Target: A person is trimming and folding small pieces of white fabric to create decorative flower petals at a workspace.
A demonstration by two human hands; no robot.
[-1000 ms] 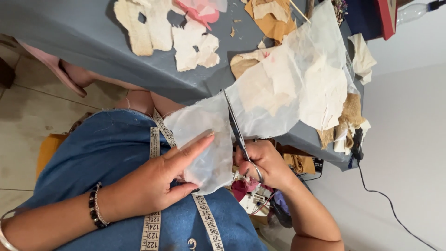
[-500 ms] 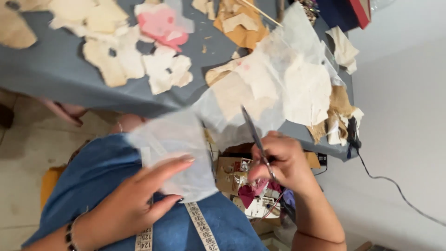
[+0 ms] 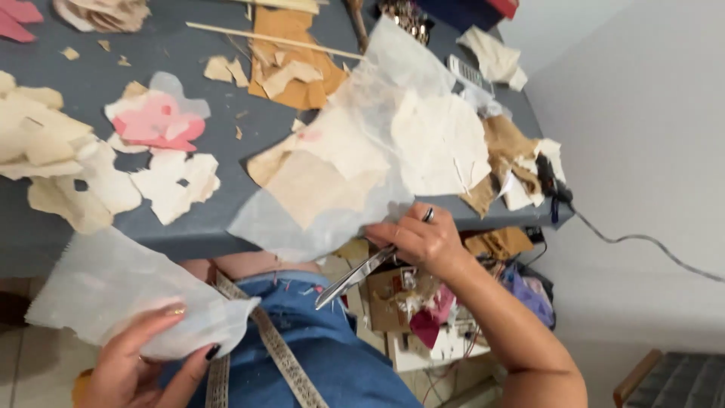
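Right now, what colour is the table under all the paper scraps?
The table is dark blue-grey, seen from the head camera.

Most of the grey bench [image 3: 91, 98] is taken up. Cream cut-outs [image 3: 68, 174] and a pink piece [image 3: 155, 121] fill the left of the frame, brown paper [image 3: 291, 53] and a thin wooden stick [image 3: 272, 41] lie across the upper middle, and a wide translucent sheet [image 3: 393, 136] over cream pieces covers the centre and hangs past the near edge. Bare strips of bench show only at upper left and just left of the sheet.

Below the edge, the right hand [image 3: 419, 240] with its scissors [image 3: 353, 277] blocks the centre, and the left hand [image 3: 140, 363] with a cut sheet [image 3: 128, 298] fills the lower left. A gap over the denim lap [image 3: 332, 355] lies between them. A cluttered box [image 3: 411, 302] sits at lower centre right, and a cable [image 3: 642, 240] crosses the plain wall at right.
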